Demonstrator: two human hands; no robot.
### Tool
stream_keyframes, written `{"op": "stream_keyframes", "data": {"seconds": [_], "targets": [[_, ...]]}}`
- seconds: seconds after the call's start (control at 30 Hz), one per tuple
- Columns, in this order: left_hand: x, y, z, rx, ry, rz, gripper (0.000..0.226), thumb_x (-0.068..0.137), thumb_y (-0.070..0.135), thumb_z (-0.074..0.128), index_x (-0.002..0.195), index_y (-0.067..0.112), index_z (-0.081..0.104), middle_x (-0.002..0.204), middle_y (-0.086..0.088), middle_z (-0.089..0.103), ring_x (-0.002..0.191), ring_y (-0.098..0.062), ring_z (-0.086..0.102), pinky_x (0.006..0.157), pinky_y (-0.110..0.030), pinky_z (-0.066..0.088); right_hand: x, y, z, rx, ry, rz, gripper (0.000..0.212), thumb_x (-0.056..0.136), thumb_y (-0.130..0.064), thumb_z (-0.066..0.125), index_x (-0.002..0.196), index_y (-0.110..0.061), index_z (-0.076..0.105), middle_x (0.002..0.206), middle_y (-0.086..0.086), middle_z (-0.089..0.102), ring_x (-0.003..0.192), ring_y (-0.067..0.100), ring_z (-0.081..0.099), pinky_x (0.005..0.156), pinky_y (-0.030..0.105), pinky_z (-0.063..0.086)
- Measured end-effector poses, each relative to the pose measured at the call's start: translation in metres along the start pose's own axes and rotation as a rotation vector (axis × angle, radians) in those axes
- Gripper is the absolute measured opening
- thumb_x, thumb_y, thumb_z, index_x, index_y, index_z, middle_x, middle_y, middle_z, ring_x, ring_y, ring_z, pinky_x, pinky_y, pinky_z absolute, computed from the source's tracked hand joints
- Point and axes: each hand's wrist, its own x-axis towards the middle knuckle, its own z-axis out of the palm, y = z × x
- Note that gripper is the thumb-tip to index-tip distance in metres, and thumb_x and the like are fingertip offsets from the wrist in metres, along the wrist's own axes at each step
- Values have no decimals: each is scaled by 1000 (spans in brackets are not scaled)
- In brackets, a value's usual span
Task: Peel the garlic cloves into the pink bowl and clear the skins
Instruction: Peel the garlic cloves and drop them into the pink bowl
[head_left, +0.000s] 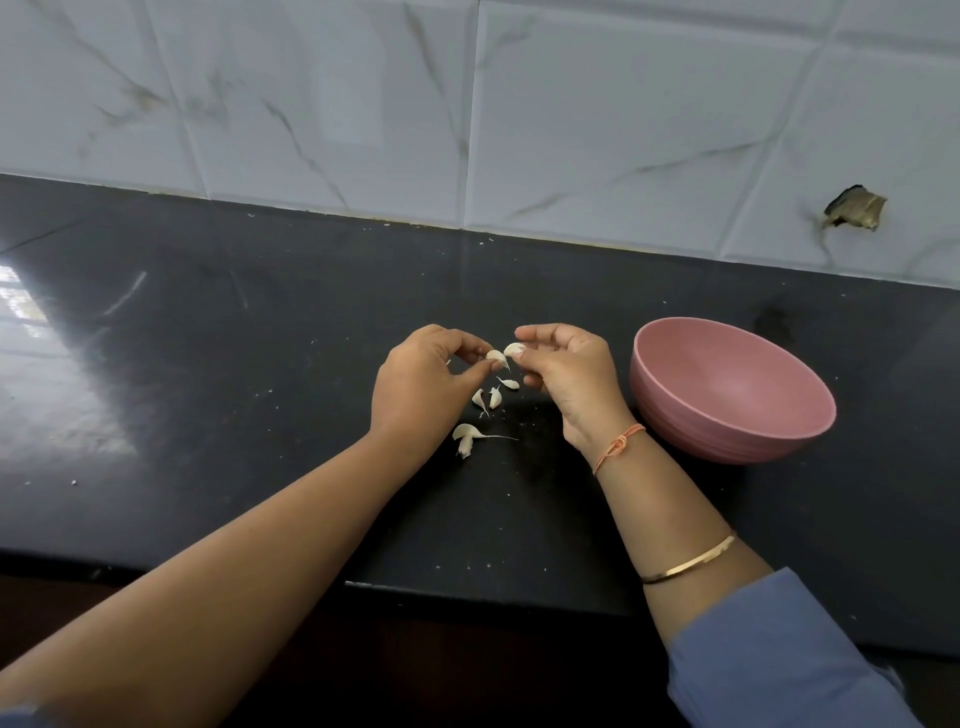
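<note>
A small white garlic clove (496, 356) is being pinched betw. thumb and fingertips of the left hand (423, 387). A second white garlic clove (514, 349) is being pinched likewise by the right hand (569, 379). Both grips are being held narrow, each closed on its own clove. The 2 cloves are being held tip to tip just above the glossy black stone worktop (208, 374); whether they are touching cannot be told.

Under the hands, 5 loose cloves (494, 397) are lying on the worktop. 3 are being shown close together directly below the held pair. 2 more (465, 432) are lying nearer the person, touching each other, w/ a thin dry strand (498, 437) trailing to the right. Whether skins are on or off cannot be told.

The round pink bowl (649, 374) is sitting upright on the worktop, just beside the right hand on its right, approx. level w/ the wrist, not touching it.

An orange thread (618, 447) is being worn at the right wrist, a thin gold bangle (691, 564) further up the forearm, and a blue sleeve (769, 654) is being shown above that.

Behind the worktop a white marble-veined tiled wall (571, 130) is rising, w/ a broken hole (854, 208) at far right.
</note>
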Motion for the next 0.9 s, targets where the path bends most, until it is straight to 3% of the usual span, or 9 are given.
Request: {"op": "stream_keyframes", "data": {"seconds": [0.2, 0.3, 0.4, 0.53, 0.63, 0.73, 0.9], "targets": [[0, -1, 3, 71, -76, 22, 8, 85, 36, 68, 91, 32, 70, 87, 14, 59, 67, 1, 49, 57, -17, 37, 4, 7, -2, -375, 49, -117, 13, 83, -9, 65, 94, -14, 71, 82, -5, 65, 79, 7, 60, 62, 12, 42], [2, -4, 6, 91, -139, 26, 15, 86, 30, 67, 100, 30, 70, 92, 15, 60, 69, 1, 49, 65, -20, 44, 4, 10, -2, -488, 19, -94, 14, 83, -8, 64, 94, -15, 70, 89, 0, 68, 85, 12, 63, 72, 19, 47], [3, -5, 7, 53, -167, 37, 20, 87, 22, 64, 105, 31, 68, 95, 15, 59, 74, 1, 49, 67, -14, 42, 5, 10, -3, -532, 0, -85, 15, 83, -7, 65, 94, -15, 70, 94, 2, 70, 89, 14, 64, 77, 23, 49], [5, 0, 4, -340, -142, -101, 31, 88, 6, 52, 102, 32, 60, 99, 15, 60, 71, 0, 50, 63, -6, 39, 6, 10, -4, -566, -13, -80, 16, 86, -10, 61, 95, -16, 72, 97, 0, 69, 91, 13, 62, 77, 22, 48], [8, 9, 0, -761, -164, -318, 27, 83, 10, 46, 104, 24, 57, 105, 10, 62, 78, -1, 51, 68, -18, 38, 6, 8, -4, -494, 40, -124, 18, 88, -8, 57, 93, -16, 72, 93, -2, 68, 81, 6, 60, 64, 12, 43], [11, 13, -4, -1016, -190, -449, 31, 76, 19, 43, 103, 18, 58, 108, 2, 63, 78, -6, 48, 64, -21, 34, 2, 3, -1, -393, 95, -269, 16, 88, -8, 58, 92, -16, 72, 89, -7, 67, 77, -1, 58, 65, 5, 43], [10, 13, -10, -1320, -299, -511, 22, 91, 21, 32, 110, 15, 42, 86, -5, 59, 66, -12, 50, 61, -24, 40, -11, 2, 10, -382, -137, -533, 22, 81, -1, 62, 95, -15, 71, 86, -6, 62, 67, 5, 54, 62, 12, 43]]}}
